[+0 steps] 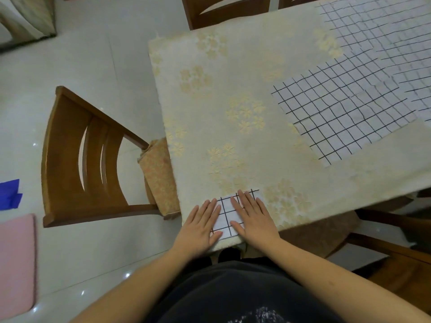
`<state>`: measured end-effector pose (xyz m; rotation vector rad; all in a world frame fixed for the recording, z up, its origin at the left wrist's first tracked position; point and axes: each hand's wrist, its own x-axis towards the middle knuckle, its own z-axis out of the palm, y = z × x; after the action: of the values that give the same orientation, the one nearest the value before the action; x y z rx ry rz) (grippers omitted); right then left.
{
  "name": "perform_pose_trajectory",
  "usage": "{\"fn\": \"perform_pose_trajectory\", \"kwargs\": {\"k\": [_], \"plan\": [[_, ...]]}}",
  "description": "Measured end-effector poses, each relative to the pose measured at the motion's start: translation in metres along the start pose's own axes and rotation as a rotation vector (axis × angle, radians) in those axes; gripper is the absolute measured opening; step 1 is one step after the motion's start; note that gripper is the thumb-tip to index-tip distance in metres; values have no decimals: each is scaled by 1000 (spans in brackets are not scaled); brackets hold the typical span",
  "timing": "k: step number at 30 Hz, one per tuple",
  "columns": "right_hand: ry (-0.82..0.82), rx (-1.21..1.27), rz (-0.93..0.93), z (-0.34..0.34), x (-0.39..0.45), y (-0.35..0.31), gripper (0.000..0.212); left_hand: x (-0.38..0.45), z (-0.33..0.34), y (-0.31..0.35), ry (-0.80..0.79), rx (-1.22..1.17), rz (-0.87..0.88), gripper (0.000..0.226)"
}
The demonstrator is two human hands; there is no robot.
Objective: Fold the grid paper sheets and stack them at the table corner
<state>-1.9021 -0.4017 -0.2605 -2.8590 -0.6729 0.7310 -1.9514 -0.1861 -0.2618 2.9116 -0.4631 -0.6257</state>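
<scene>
A folded grid paper sheet (225,215), white with black lines, lies at the near left corner of the table (233,94). My left hand (200,226) lies flat on its left side with straight fingers. On its right side my right hand (254,216) presses flat, fingers straight and spread. Only the strip of paper between the two hands shows. Several unfolded grid paper sheets (345,108) lie overlapping at the table's right and far right.
A cream floral tablecloth covers the table. A wooden chair (81,159) with a cushion stands at the left edge, more chairs at the far edge and at the right. A pink mat (16,264) and blue tape (10,194) lie on the tiled floor.
</scene>
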Motion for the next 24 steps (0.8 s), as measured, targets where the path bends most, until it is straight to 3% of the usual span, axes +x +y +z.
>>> {"fn": "perform_pose_trajectory", "kwargs": {"k": [5, 12, 15, 19, 24], "plan": [[41, 44, 76, 1, -3, 11, 78, 0, -3, 1, -56, 25, -19, 73], [71, 63, 35, -13, 0, 18, 73, 8, -20, 6, -102, 27, -18, 74], [105, 86, 27, -30, -1, 15, 74, 12, -41, 10, -9, -32, -63, 62], [69, 78, 8, -52, -6, -3, 60, 7, -57, 11, 57, -8, -255, 53], [68, 104, -77, -74, -14, -43, 60, -23, -69, 4, 115, 10, -204, 63]]}}
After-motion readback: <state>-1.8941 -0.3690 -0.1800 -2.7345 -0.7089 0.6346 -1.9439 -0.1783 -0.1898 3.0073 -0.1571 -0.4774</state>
